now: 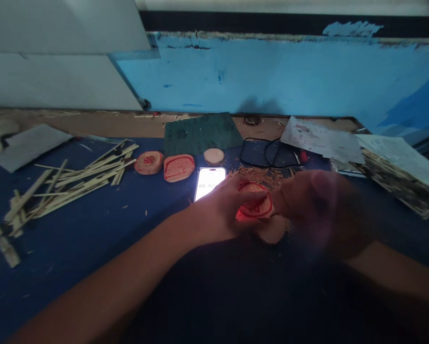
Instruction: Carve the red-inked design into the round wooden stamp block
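Observation:
My left hand (223,208) is closed around the edge of a round wood slice (256,204) with red lines drawn on its face. Beneath it lies a plain pale wooden disc (272,230), partly covered. My right hand (318,210) is curled at the right side of the red-marked slice and smeared by motion. A thin dark tip seems to show by its fingers, but whatever it grips is too blurred to name. Brown wood shavings (261,177) lie just behind the slice. A lit phone (210,180) showing digits is partly behind my left hand.
Two red-marked wood slices (148,163) (179,168) and a small plain disc (213,156) stand behind the phone. Split wood sticks (81,181) spread leftward. Green sandpaper (202,134), a black cord (261,160) and grey sheets (320,138) line the back, before a blue wall (253,76).

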`<state>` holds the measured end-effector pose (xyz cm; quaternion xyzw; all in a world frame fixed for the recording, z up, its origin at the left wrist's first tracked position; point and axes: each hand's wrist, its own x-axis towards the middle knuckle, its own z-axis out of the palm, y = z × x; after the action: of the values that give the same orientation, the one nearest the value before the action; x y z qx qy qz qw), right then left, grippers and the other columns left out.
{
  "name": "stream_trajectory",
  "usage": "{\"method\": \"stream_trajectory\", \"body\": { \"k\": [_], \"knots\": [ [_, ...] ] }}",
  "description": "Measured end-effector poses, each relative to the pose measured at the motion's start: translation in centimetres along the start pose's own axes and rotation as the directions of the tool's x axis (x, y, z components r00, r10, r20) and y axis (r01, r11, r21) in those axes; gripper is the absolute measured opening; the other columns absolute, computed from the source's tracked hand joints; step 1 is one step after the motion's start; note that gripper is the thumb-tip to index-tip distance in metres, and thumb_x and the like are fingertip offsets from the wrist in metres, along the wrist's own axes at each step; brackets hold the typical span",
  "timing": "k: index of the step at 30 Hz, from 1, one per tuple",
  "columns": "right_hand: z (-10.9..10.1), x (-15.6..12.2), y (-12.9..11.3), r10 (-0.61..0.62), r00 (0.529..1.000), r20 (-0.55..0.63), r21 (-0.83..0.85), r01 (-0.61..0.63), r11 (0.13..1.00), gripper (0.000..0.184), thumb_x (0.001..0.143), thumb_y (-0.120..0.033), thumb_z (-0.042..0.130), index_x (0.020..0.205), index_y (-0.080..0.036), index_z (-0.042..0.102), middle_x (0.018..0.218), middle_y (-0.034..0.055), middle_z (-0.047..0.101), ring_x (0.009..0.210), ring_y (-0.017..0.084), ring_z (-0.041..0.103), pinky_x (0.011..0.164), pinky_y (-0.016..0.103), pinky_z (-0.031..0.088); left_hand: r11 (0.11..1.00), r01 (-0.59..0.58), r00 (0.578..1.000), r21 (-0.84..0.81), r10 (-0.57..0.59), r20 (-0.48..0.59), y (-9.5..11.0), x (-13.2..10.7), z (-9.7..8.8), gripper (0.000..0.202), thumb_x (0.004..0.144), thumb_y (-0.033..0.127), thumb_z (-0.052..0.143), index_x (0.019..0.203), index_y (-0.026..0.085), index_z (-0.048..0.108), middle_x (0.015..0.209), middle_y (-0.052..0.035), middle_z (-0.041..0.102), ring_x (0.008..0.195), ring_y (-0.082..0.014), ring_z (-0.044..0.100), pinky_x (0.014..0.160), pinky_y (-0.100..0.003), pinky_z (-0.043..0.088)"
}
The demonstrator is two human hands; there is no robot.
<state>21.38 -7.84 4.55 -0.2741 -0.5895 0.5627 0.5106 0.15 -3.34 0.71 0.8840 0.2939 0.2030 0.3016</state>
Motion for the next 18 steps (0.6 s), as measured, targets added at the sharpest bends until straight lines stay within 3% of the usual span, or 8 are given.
{"method": "stream_trajectory", "body": {
  "k": [4,9,13,18],
  "knots": [
    [0.9,-0.3,0.1,-0.069,0.996,-0.063,-0.013,0.068,0.998,0.062,0.110,-0.048,0.062,0.057,-0.022,0.046,0.052,-0.0017,0.038,0.049,0.014,0.038,0.049,0.035,0.034,0.999,0.033,0.999,0.013,-0.033,0.008,0.2,-0.1,0.1,0.038,0.097,0.047,0.081,0.131,0.031,0.081,0.142,-0.0115,0.065,0.129,-0.0318,0.065,0.113,-0.051,0.056],
    [0.9,-1.3,0.8,-0.114,0.986,-0.124,-0.139,0.096,0.986,0.059,0.114,-0.035,0.058,0.058,-0.022,0.045,0.054,-0.0028,0.041,0.049,0.013,0.038,0.050,0.034,0.030,0.997,0.079,0.997,0.012,-0.080,0.018,0.8,-0.3,-0.2,0.039,0.096,0.046,0.082,0.132,0.030,0.080,0.138,-0.0126,0.064,0.124,-0.0312,0.066,0.107,-0.048,0.058],
    [0.1,-2.3,2.2,-0.125,0.985,-0.120,-0.212,0.097,0.972,0.057,0.112,-0.044,0.063,0.061,-0.023,0.050,0.056,-0.0037,0.045,0.049,0.013,0.043,0.048,0.033,0.032,0.998,0.061,0.998,0.013,-0.061,0.032,0.8,-0.1,-0.2,0.030,0.096,0.046,0.081,0.120,0.027,0.082,0.132,-0.0116,0.064,0.116,-0.0292,0.065,0.100,-0.045,0.059],
    [0.6,-1.5,2.5,-0.173,0.973,-0.151,-0.125,0.155,0.980,0.057,0.113,-0.030,0.062,0.059,-0.023,0.045,0.054,-0.0057,0.039,0.045,0.010,0.034,0.044,0.031,0.028,0.991,0.129,0.990,0.031,-0.131,0.056,0.2,0.4,0.6,0.030,0.094,0.042,0.083,0.121,0.030,0.084,0.133,-0.0123,0.061,0.120,-0.0332,0.062,0.101,-0.049,0.058]
  ]
}}
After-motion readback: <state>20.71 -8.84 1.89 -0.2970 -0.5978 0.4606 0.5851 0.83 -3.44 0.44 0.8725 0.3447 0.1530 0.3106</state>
